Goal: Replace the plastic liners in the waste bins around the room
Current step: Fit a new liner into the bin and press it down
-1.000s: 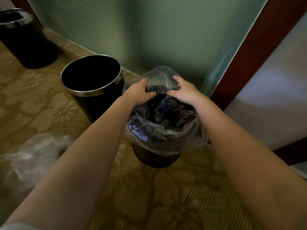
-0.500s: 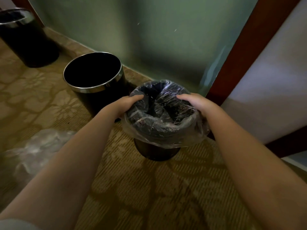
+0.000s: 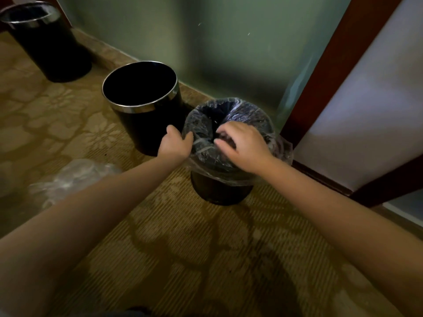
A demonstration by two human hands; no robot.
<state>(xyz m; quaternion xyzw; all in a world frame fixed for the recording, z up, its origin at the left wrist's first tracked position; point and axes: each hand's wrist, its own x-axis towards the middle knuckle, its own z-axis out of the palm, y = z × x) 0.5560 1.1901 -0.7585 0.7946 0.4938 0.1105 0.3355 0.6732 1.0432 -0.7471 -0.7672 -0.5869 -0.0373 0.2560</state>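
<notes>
The lined bin [image 3: 219, 191] stands on the carpet [image 3: 183, 248], with its clear liner [image 3: 240, 120] folded over the rim. At this bin's left rim the left hand [image 3: 175, 144] closes its grip on the liner, thumb on top and fingers outside. The right hand [image 3: 246, 147] hangs over the bin's mouth, fingers curled down and blurred; I cannot tell whether its grip holds the liner. An unlined bin [image 3: 146, 124] stands just left of it.

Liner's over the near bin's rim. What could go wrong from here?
The liner hangs uneven, bunched at the right; it could slip into the bin under load.
If the right hand presses into the opening, it may drag the fold off the rim.
The loose plastic on the carpet is a slip hazard.
</notes>
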